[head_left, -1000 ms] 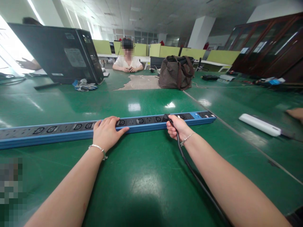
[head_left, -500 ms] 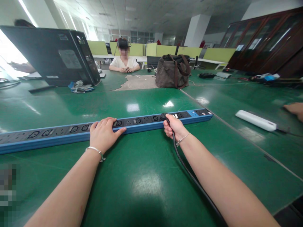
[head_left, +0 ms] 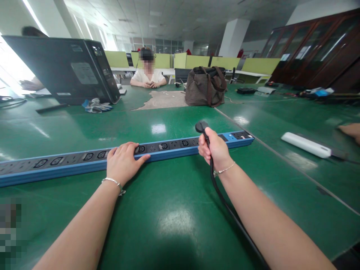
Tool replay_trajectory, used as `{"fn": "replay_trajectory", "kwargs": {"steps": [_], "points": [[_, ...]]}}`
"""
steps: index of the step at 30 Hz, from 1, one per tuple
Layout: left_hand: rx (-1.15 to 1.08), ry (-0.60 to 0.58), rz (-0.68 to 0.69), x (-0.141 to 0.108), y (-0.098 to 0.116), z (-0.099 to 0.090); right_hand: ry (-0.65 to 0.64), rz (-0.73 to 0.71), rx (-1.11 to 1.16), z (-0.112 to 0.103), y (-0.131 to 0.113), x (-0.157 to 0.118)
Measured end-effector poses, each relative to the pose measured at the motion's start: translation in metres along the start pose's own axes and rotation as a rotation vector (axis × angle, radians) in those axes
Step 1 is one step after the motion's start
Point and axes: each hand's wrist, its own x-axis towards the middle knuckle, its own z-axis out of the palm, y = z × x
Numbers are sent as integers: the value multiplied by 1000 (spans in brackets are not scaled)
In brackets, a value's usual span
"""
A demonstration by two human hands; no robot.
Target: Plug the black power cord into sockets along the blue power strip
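Note:
A long blue power strip [head_left: 165, 152] with a row of black sockets lies across the green table. My left hand [head_left: 123, 159] grips it near the middle, fingers over the top and thumb along the front edge. In my right hand [head_left: 215, 148], closed round the cord just behind its head, is a black power plug [head_left: 201, 126]. The plug is held above the strip, apart from the sockets, and its prongs cannot be seen. From my fist the black cord [head_left: 225, 204] runs down beside my right forearm to the bottom edge.
A white power strip [head_left: 306, 144] lies at the right, near another person's hand [head_left: 350, 133]. Farther back are a black computer case [head_left: 70, 71], gloves [head_left: 96, 106] and a brown bag [head_left: 205, 88]. A person [head_left: 148, 77] sits across the table.
My right hand has lifted the plug up off the power strip, a little to the right. My left hand stays in place on the strip.

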Motion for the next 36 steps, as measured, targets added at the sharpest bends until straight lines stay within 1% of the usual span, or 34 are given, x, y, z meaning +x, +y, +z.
{"fn": "replay_trajectory", "kwargs": {"steps": [1, 3, 5, 6, 9, 11, 14, 19, 22, 26, 30, 33, 36], "points": [[4, 2, 0, 0, 0, 0, 11, -7, 37, -5, -6, -1], [8, 9, 2, 0, 0, 1, 62, 81, 95, -22, -14, 0], [8, 18, 7, 0, 0, 1, 125, 197, 123, -46, -19, 1], [8, 20, 10, 0, 0, 1, 142, 231, 127, -60, -20, 2], [13, 18, 9, 0, -1, 1, 181, 224, 90, -93, -26, 4], [20, 11, 3, 1, -1, 1, 185, 234, 35, -105, -30, 5], [33, 9, -1, 1, -1, 1, 160, 288, -25, -110, -33, 10], [35, 8, -3, 1, -1, 1, 119, 379, -9, -105, -29, 20], [26, 12, -1, 0, -1, 1, 141, 408, -32, -105, -29, 24], [34, 13, 3, 0, -1, 1, 172, 457, -77, -107, -35, 29], [48, 12, 9, 0, -1, 1, 162, 510, -140, -109, -40, 34], [49, 14, 11, 0, -1, 1, 155, 530, -168, -109, -39, 35], [56, 15, 7, 0, -1, 1, 177, 549, -191, -108, -35, 32]]}}
